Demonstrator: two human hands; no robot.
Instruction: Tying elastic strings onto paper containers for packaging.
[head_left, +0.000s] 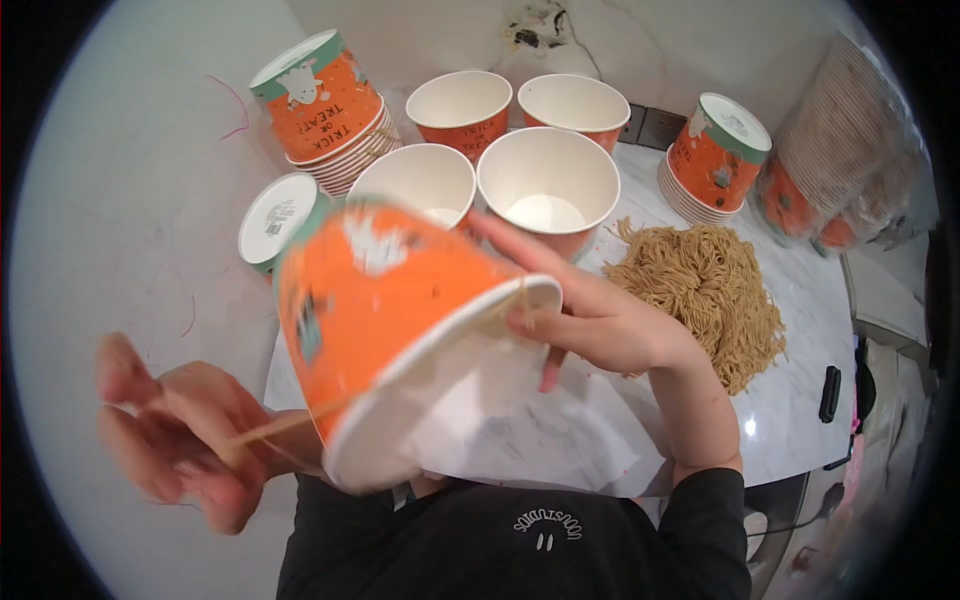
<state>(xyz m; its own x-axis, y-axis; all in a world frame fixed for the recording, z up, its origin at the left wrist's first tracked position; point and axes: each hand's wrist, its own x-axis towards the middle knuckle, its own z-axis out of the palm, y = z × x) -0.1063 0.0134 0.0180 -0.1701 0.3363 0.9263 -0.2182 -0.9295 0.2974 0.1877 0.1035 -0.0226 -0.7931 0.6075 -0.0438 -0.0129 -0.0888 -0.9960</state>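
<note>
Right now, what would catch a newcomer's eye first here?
The big orange paper cup tipped on its side in the middle, held at its rim by the right hand, while the blurred left hand at lower left pinches a thin strand. Behind it stand four open cups in a cluster, with upside-down stacks around them. To the right a heap of brown noodles lies on the marble table.

Clear plastic sleeve (850, 150) packed with stacked orange cups, lying at far right against the wall. Small white barcode sticker (277, 215) on the round base of an upturned cup, left of the open cups. Dark screenless slab (829, 393) at the counter's right edge, possibly a phone, too small to tell.
</note>
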